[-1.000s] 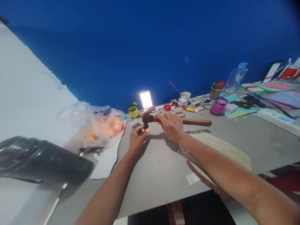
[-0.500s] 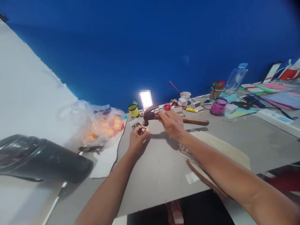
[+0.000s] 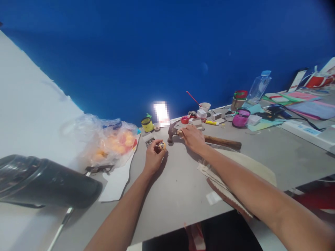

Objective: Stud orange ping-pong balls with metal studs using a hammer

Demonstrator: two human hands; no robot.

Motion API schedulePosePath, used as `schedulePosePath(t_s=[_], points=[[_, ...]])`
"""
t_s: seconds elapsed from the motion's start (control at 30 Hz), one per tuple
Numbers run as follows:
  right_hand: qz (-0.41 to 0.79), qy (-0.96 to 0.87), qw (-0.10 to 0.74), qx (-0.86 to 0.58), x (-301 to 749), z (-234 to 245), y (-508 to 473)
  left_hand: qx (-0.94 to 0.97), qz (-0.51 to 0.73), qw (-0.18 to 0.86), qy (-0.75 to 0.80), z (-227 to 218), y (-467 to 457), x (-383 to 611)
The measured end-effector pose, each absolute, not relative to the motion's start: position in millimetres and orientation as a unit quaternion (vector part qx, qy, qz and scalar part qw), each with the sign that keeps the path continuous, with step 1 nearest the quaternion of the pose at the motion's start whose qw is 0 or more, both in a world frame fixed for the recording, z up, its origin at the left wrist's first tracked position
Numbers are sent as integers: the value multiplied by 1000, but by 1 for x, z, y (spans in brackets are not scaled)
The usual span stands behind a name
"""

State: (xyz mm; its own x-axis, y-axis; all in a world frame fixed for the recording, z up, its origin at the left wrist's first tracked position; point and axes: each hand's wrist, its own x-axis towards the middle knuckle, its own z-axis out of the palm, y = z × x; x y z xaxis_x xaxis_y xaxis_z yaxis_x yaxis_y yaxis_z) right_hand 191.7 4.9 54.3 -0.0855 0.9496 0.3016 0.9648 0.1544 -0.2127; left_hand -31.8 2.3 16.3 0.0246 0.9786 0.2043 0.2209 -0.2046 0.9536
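My left hand (image 3: 154, 158) pinches a small round orange ball (image 3: 162, 145) with shiny metallic bits on its face, held close to the table. My right hand (image 3: 194, 138) is wrapped round the handle of a claw hammer (image 3: 222, 142) near its head. The dark metal head is low, just right of the ball and apart from it, with the wooden handle pointing right. Behind my left fingers lies a small tray of shiny silver pieces (image 3: 150, 142), partly hidden.
At left are a plastic bag of orange balls (image 3: 112, 143), glasses (image 3: 101, 169) and a large dark cylinder (image 3: 49, 181). Yellow (image 3: 147, 124) and purple (image 3: 241, 118) containers, small boxes and a paper cup (image 3: 205, 107) stand along the back. Beige fabric (image 3: 251, 164) lies under my right forearm.
The hammer has come down and to the right, from above the ball to beside it. My left hand has turned the ball slightly, showing more of its shiny face.
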Motion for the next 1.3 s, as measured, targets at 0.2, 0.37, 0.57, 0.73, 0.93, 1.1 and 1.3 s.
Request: schedulePosePath(t_s=[0.2, 0.37, 0.57, 0.73, 0.93, 1.1, 1.3], points=[[8, -726, 175, -665, 189, 52, 6, 611, 478, 388, 498, 18, 2, -32], [41, -713, 157, -682, 190, 54, 7, 616, 482, 351, 515, 20, 0, -31], [50, -711, 147, -686, 194, 44, 15, 631, 459, 380, 497, 18, -1, -30], [37, -718, 128, -683, 196, 37, 20, 636, 455, 389, 488, 17, -1, -30], [34, -711, 149, -686, 196, 35, 21, 632, 452, 391, 494, 15, -3, -28], [32, -734, 231, -638, 192, 36, 22, 678, 416, 366, 484, 17, -7, -25], [76, -788, 194, -579, 161, 65, 34, 723, 388, 322, 472, 21, -11, -24]])
